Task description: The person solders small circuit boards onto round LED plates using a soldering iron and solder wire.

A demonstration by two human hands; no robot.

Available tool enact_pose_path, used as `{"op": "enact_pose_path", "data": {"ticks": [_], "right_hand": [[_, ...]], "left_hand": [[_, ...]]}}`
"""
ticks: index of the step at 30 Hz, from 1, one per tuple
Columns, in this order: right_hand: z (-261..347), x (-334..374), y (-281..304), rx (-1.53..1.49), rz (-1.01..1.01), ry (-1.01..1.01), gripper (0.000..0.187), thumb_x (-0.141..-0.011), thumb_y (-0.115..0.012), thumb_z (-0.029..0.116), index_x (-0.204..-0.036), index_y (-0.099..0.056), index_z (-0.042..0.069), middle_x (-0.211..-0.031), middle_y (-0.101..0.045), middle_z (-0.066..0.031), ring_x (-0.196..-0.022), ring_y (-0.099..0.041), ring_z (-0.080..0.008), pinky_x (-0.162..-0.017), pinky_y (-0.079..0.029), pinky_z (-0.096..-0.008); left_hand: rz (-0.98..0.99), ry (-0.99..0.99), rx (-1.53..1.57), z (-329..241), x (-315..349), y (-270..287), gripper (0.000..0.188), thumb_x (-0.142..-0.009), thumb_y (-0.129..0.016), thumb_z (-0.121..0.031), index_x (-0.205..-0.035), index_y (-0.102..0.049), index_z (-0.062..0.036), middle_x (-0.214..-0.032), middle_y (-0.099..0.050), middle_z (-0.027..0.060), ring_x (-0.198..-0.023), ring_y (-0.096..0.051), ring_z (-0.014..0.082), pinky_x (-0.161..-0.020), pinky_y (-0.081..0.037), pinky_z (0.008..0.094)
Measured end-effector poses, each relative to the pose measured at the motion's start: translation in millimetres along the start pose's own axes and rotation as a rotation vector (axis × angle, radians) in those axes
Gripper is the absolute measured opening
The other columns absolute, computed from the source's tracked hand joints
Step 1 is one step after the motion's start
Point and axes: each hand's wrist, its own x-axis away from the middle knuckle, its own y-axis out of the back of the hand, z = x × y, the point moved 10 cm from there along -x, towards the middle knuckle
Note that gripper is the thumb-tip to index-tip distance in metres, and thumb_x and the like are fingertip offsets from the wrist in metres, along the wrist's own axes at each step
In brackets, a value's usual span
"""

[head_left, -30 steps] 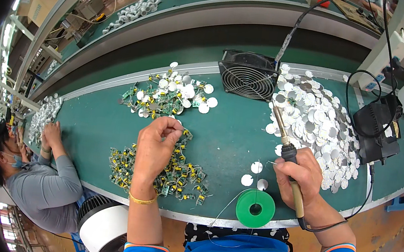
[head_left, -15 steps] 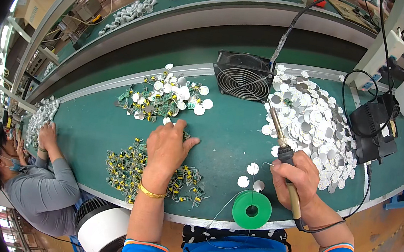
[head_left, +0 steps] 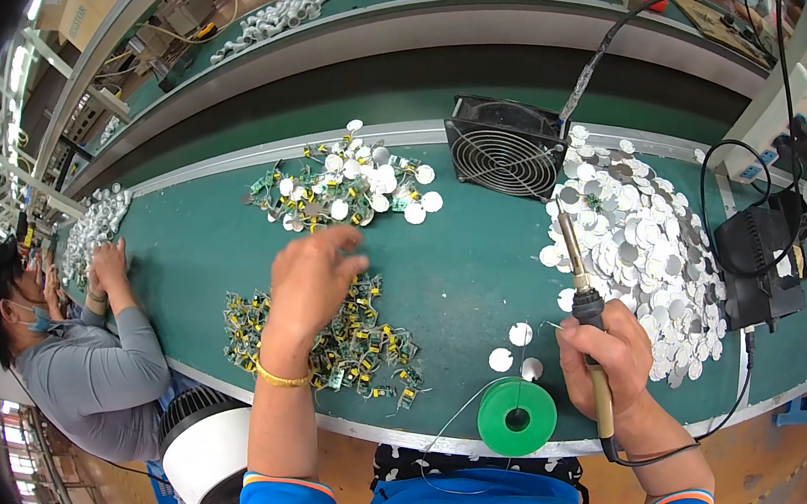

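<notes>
My right hand [head_left: 615, 357] is closed around a soldering iron [head_left: 590, 308], its metal tip pointing up and away beside white discs. A thin solder wire shows near the fingers, and a green spool [head_left: 517, 417] of it lies at the near table edge. My left hand [head_left: 310, 276] hovers over a heap of small circuit boards with yellow parts [head_left: 382, 345], fingers bent and apart, nothing visible in them. Beyond it is a pile of boards joined with white discs [head_left: 362, 181]. Three loose white discs [head_left: 520, 334] lie near the spool.
A large heap of white discs [head_left: 641, 246] fills the right side. A black fan [head_left: 506, 154] stands at the back, and a black device [head_left: 759, 266] with cables at far right. At left, a person in grey [head_left: 97, 366] works beside white parts; a white fan [head_left: 207, 460] stands between us.
My left hand has pulled back from the finished-looking pile and moved slightly left over the boards. My right hand keeps hold of the soldering iron. The whole view has shifted slightly.
</notes>
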Motion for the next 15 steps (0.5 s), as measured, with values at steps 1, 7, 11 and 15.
{"op": "enact_pose_path", "data": {"ticks": [1, 7, 11, 15], "right_hand": [[0, 0, -1, -0.002, 0.000, -0.003, 0.041, -0.064, -0.071, -0.010, -0.100, -0.060, 0.007, -0.066, -0.048, -0.0070, -0.053, -0.046, -0.0226, -0.045, -0.036, -0.0316], [1, 1, -4, -0.007, 0.011, 0.004, 0.042, -0.063, -0.070, -0.010, -0.100, -0.060, 0.007, -0.067, -0.049, -0.0076, -0.052, -0.046, -0.0229, -0.046, -0.036, -0.0321], [1, 0, -3, -0.017, 0.004, -0.010, 0.041, -0.062, -0.071, -0.010, -0.099, -0.060, 0.007, -0.067, -0.050, -0.0074, -0.052, -0.047, -0.0226, -0.046, -0.036, -0.0318], [-1, 2, -2, -0.026, -0.005, -0.016, 0.041, -0.062, -0.071, -0.010, -0.098, -0.060, 0.008, -0.067, -0.050, -0.0071, -0.052, -0.047, -0.0224, -0.045, -0.035, -0.0313]], "left_hand": [[0.110, -0.043, 0.019, -2, 7, -14, 0.029, -0.075, -0.076, -0.016, -0.102, -0.070, -0.0089, -0.095, -0.070, 0.0115, -0.088, -0.066, 0.0302, -0.077, -0.051, 0.0418], [0.256, -0.212, -0.104, -19, 24, -28, 0.022, -0.073, -0.076, -0.014, -0.093, -0.071, -0.0086, -0.086, -0.066, 0.0093, -0.089, -0.059, 0.0302, -0.078, -0.048, 0.0420], [0.257, -0.316, -0.085, -31, 30, -31, 0.022, -0.071, -0.078, -0.013, -0.091, -0.070, -0.0085, -0.083, -0.063, 0.0095, -0.086, -0.057, 0.0301, -0.075, -0.047, 0.0420], [0.198, -0.311, 0.189, -54, 32, -12, 0.024, -0.071, -0.078, -0.009, -0.092, -0.067, -0.0065, -0.083, -0.064, 0.0059, -0.082, -0.059, 0.0226, -0.071, -0.046, 0.0349]]}}
